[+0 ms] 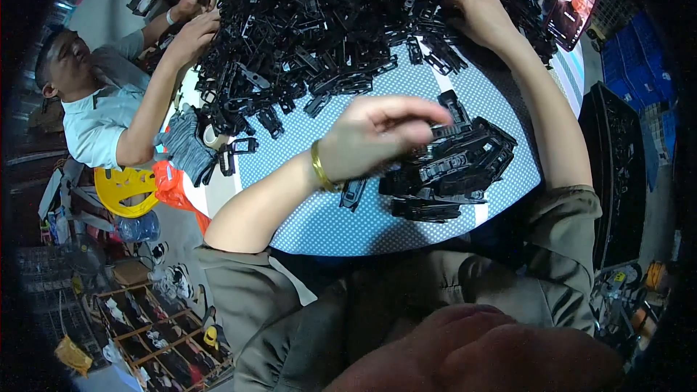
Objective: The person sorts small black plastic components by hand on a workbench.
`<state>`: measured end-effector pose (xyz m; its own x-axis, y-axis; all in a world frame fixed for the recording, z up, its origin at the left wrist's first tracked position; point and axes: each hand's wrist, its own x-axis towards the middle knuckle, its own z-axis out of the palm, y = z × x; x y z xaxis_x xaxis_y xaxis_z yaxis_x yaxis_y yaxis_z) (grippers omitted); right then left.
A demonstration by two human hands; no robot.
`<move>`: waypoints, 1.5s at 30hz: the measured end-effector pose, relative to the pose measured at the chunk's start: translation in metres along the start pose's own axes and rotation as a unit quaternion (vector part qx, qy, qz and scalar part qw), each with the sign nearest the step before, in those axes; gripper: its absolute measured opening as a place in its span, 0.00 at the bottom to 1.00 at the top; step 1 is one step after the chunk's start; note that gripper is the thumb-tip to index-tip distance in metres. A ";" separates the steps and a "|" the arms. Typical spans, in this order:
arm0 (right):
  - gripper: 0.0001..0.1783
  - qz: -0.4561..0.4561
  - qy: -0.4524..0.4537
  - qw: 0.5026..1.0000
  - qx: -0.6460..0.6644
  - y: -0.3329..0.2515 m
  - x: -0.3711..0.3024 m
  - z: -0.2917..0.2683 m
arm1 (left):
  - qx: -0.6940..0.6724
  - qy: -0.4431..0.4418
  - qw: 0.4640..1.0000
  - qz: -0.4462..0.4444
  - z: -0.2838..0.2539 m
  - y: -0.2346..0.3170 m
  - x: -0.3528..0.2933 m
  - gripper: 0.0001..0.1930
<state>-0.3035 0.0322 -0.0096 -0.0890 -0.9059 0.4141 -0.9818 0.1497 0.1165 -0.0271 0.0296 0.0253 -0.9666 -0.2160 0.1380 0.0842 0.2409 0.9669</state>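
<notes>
Apparent step: picking from the large pile of black parts [312, 36] along the table's [327, 229] far edge, right hand [482, 17] there, grip hidden, left hand [367, 138] half-curled, contents unclear, near the small pile [459, 167] by the near edge; next likely calls for pinching one free.

Head-worn fisheye, left of pair: looks steeply down on tabletop [312, 225] from close above.

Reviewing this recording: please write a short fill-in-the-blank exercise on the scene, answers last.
1. The wearer's hand with the gold-coloured bracelet is the ____ one.
2. The wearer's other hand is at a large heap of parts, mostly coloured ____.
3. In the picture, the lit phone is to the ____ of that heap.

Missing words: left; black; right.
</notes>
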 end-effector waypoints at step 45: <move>0.11 -0.251 0.132 0.875 0.392 -0.091 -0.034 -0.042 | -0.276 0.250 0.923 -0.098 -0.019 -0.042 0.014 0.16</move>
<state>-0.2045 0.0665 0.0034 0.3259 -0.6415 0.6945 -0.7088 -0.6519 -0.2695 -0.0392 -0.0009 -0.0093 -0.7551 -0.6475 -0.1028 0.1632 -0.3374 0.9271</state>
